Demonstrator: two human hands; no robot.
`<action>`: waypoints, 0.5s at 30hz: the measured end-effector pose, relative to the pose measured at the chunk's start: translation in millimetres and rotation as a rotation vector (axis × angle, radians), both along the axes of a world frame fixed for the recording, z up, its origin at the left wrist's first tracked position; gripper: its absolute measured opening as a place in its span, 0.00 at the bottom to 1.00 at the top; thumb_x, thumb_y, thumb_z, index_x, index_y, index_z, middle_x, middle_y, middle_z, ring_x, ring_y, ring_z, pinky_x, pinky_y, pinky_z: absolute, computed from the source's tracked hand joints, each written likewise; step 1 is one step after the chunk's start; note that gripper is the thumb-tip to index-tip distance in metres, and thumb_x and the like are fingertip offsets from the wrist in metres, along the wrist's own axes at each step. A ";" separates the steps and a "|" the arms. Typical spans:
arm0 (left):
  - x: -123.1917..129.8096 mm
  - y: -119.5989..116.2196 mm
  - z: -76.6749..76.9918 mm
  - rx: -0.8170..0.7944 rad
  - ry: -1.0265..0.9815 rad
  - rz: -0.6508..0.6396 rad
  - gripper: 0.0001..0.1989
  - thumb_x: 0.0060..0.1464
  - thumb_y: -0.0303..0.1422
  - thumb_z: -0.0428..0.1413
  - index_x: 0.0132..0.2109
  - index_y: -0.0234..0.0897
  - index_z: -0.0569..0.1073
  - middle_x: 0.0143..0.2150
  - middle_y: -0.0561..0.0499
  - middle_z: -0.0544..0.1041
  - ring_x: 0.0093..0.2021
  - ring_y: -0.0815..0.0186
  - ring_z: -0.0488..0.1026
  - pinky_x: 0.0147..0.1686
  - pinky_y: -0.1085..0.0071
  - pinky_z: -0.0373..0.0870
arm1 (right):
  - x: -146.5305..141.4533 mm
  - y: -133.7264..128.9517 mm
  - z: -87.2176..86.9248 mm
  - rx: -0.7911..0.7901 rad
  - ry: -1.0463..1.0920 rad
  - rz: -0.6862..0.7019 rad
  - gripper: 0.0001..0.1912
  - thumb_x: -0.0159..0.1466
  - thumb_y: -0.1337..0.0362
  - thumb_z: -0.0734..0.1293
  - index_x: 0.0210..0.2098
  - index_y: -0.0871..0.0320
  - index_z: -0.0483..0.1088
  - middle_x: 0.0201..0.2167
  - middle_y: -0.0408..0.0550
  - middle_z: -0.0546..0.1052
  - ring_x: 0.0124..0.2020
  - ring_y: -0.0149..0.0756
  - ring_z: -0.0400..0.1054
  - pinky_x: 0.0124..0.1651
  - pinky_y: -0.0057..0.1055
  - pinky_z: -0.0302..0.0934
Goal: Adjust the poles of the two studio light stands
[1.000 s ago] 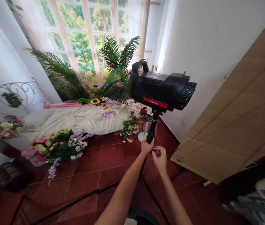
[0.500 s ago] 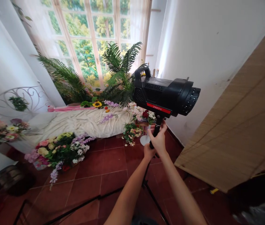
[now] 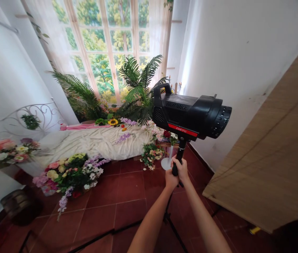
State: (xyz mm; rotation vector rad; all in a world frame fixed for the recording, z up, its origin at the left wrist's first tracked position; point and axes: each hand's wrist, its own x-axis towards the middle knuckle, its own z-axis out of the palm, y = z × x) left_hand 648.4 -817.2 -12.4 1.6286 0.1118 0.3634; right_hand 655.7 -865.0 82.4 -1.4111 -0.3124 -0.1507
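Observation:
A black studio light [image 3: 188,114] with a red ZHEYU label sits on top of a black light stand [image 3: 181,151]. Its perforated round front points to the right, and a carrying handle rises at its rear. Both of my hands grip the stand's column below the lamp. My left hand [image 3: 171,179] is closed around the lower part; most of its fingers are hidden behind the column. Just above and to the right, my right hand [image 3: 183,170] wraps the column too. The stand's thin legs [image 3: 112,232] spread over the floor below my arms.
A bed with cream bedding [image 3: 98,140] lies beyond, with a flower arrangement [image 3: 72,172] before it. Palm fronds [image 3: 140,84] stand by the window [image 3: 104,49]. A tan panel [image 3: 264,168] leans at the right. A dark stool-like object [image 3: 17,203] is at left.
My right hand has slid down the column, closer to my left hand, and its fingers are wrapped more tightly. The whole view has shifted slightly, so the lamp appears a little lower and farther right.

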 end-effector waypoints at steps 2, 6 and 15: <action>1.8 -0.6 -3.4 0.032 -0.014 -0.001 0.08 0.38 0.32 0.58 0.22 0.32 0.68 0.19 0.53 0.66 0.23 0.68 0.64 0.24 0.74 0.62 | 7.9 -2.9 1.8 0.058 -0.009 0.158 0.13 0.53 0.55 0.65 0.21 0.57 0.62 0.13 0.38 0.64 0.15 0.27 0.57 0.20 0.24 0.53; 3.6 -1.1 -8.0 0.092 -0.018 0.009 0.11 0.40 0.31 0.56 0.18 0.33 0.63 0.17 0.56 0.59 0.20 0.74 0.56 0.20 0.77 0.53 | 15.6 -6.7 17.7 0.132 0.016 0.395 0.12 0.52 0.58 0.65 0.19 0.56 0.60 0.11 0.37 0.62 0.12 0.26 0.55 0.16 0.24 0.50; -3.9 1.1 0.8 0.043 0.051 0.025 0.17 0.40 0.41 0.58 0.18 0.34 0.62 0.17 0.55 0.61 0.21 0.73 0.58 0.20 0.76 0.53 | 10.9 5.5 60.4 0.122 -0.083 -0.048 0.09 0.53 0.60 0.65 0.21 0.58 0.62 0.14 0.39 0.65 0.14 0.26 0.58 0.17 0.23 0.54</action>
